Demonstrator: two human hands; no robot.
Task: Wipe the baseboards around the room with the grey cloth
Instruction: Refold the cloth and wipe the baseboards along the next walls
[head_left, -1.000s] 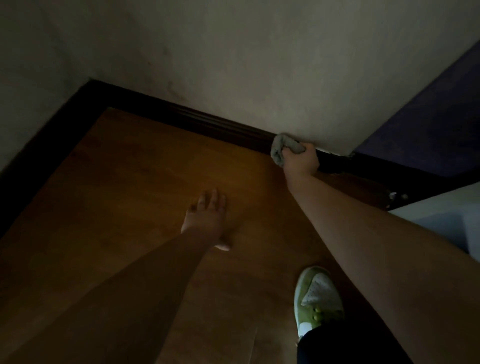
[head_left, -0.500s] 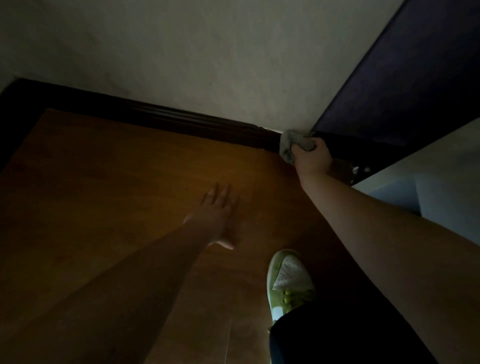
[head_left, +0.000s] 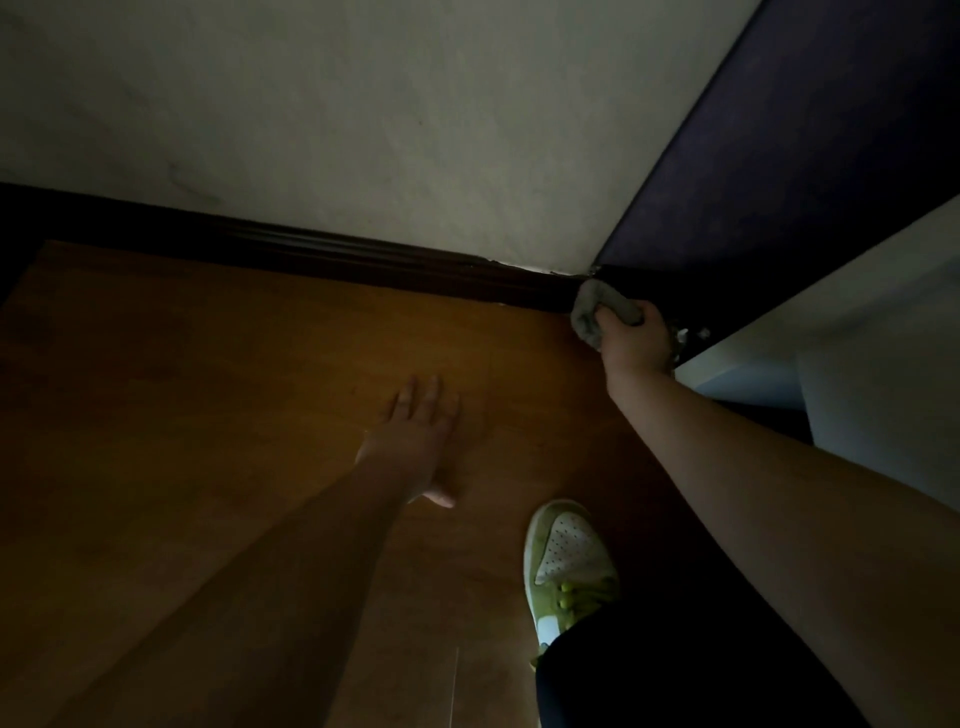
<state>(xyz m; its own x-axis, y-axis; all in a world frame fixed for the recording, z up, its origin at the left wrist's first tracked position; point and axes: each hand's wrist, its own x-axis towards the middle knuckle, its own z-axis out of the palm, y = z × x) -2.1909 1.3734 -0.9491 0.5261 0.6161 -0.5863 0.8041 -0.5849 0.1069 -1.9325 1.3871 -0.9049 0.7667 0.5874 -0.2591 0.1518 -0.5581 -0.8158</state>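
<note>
Right hand (head_left: 635, 340): fingers curled round the bunched grey cloth (head_left: 597, 312), pressed against the dark baseboard (head_left: 363, 257) at the corner where pale wall (head_left: 363, 119) meets a dark purple panel (head_left: 810, 156). Left hand (head_left: 418, 439): flat on the wooden floor (head_left: 208, 389), fingers straight and slightly spread, holding nothing, well apart from the cloth. Below, between the forearms: a green and white shoe (head_left: 569, 558) on the floor.

Right hand (head_left: 635, 340) is stretched way out front, fingers (head_left: 647, 312) curled tight around a grey cloth (head_left: 597, 309). Left hand (head_left: 415, 441) is flat, palm down, fingers straight, arm extended forward.
</note>
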